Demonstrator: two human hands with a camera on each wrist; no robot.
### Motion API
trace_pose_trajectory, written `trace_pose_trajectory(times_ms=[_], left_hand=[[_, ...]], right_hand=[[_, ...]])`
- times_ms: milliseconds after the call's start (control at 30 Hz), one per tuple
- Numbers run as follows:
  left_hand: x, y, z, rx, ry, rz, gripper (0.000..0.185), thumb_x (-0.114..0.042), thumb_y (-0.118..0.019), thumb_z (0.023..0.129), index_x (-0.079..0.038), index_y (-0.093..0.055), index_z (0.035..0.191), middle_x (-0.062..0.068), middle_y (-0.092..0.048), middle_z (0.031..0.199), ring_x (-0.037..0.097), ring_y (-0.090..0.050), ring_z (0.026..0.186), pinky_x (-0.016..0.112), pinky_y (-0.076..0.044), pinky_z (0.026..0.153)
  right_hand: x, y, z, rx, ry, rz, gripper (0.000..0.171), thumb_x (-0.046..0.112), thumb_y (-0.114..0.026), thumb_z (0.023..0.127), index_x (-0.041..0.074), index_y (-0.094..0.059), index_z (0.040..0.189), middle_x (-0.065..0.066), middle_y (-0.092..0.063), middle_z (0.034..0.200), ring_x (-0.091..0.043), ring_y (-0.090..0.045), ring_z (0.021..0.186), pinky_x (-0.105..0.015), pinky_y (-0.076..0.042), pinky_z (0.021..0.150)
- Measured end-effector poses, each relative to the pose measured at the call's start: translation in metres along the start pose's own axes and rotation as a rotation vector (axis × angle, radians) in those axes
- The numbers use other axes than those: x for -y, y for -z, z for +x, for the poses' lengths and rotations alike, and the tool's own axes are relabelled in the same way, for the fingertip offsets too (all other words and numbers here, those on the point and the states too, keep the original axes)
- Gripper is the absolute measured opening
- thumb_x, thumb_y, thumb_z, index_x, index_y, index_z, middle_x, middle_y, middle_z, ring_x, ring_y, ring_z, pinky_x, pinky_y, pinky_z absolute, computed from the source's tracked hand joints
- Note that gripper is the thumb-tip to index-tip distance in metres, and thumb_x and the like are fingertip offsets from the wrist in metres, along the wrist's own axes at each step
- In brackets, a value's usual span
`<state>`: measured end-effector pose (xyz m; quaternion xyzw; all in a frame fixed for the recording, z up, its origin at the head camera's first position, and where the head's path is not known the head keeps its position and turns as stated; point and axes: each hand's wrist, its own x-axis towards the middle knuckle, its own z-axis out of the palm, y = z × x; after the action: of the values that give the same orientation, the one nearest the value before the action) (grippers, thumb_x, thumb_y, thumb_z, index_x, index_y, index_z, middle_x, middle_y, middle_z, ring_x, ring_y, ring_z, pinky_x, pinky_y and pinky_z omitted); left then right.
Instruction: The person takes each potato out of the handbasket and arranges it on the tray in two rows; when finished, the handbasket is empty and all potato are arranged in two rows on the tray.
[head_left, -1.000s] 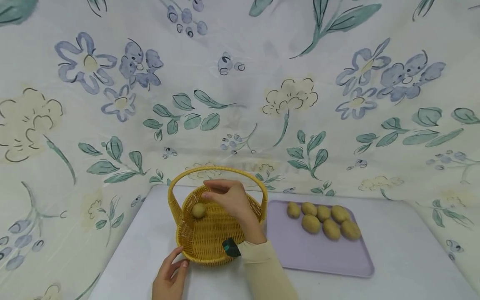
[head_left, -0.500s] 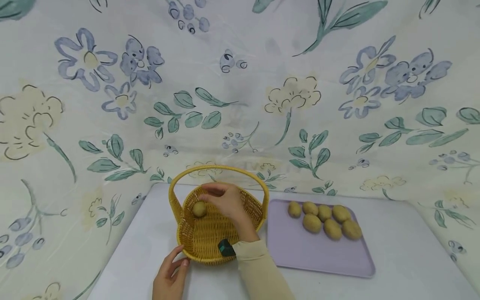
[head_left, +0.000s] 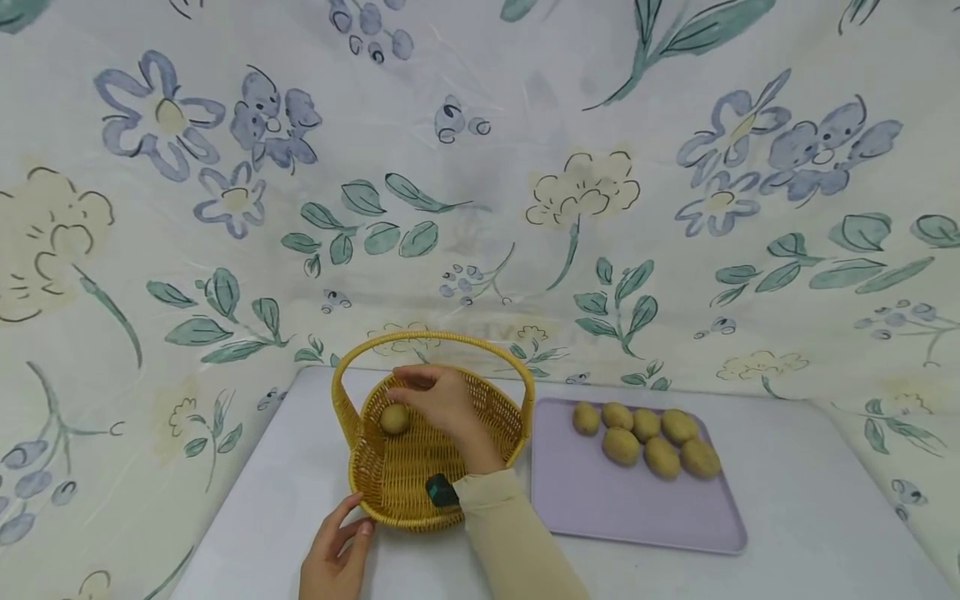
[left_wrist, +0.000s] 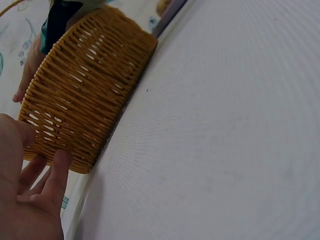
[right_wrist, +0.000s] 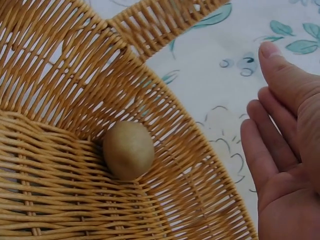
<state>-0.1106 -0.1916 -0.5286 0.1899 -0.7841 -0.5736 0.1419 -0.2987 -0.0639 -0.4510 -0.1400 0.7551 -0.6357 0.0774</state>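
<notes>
A yellow wicker basket (head_left: 420,467) with a tall arched handle stands on the table, one potato (head_left: 394,419) lying against its left inner wall. Over the basket, beneath the handle, hovers my right hand (head_left: 442,404), fingers extended and holding nothing. In the right wrist view that hand (right_wrist: 290,160) is apart from the potato (right_wrist: 129,150), with the rim between them. At the basket's front left, my left hand (head_left: 336,542) touches the rim and outer side with relaxed fingertips. The left wrist view shows the left fingers (left_wrist: 57,172) against the woven wall (left_wrist: 90,85).
To the right of the basket lies a lilac tray (head_left: 630,512) bearing several potatoes (head_left: 621,447) toward its back. Both stand on a white table (head_left: 810,500). Behind rises a floral cloth backdrop (head_left: 480,250). A dark wrist camera (head_left: 441,490) sits by the right cuff.
My right hand has drifted slightly left over the basket, remaining empty. The left hand keeps its place at the rim; basket, potatoes and tray stay put.
</notes>
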Motion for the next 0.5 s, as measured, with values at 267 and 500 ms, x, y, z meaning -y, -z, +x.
trace_pose_trajectory(times_ms=[267,500], left_hand=[[-0.001,-0.001,-0.001,-0.010,-0.002,-0.002,0.046,0.000,-0.060,0.090,-0.020,-0.053,0.132,-0.004,-0.049,0.130,-0.006,-0.061,0.092,0.008,-0.055,0.077],[-0.002,-0.001,-0.001,-0.022,-0.001,0.000,0.045,0.001,-0.059,0.091,-0.018,-0.053,0.131,-0.005,-0.049,0.129,-0.006,-0.061,0.090,0.009,-0.055,0.076]], right_hand=[[-0.007,-0.004,0.003,-0.026,0.007,-0.014,0.042,0.038,-0.079,0.075,0.021,-0.070,0.112,0.003,-0.069,0.114,-0.014,-0.064,0.107,-0.025,-0.056,0.089],[-0.015,-0.008,0.004,-0.018,-0.041,-0.049,0.037,0.034,-0.079,0.076,0.023,-0.071,0.110,0.007,-0.070,0.112,-0.006,-0.064,0.102,-0.025,-0.057,0.088]])
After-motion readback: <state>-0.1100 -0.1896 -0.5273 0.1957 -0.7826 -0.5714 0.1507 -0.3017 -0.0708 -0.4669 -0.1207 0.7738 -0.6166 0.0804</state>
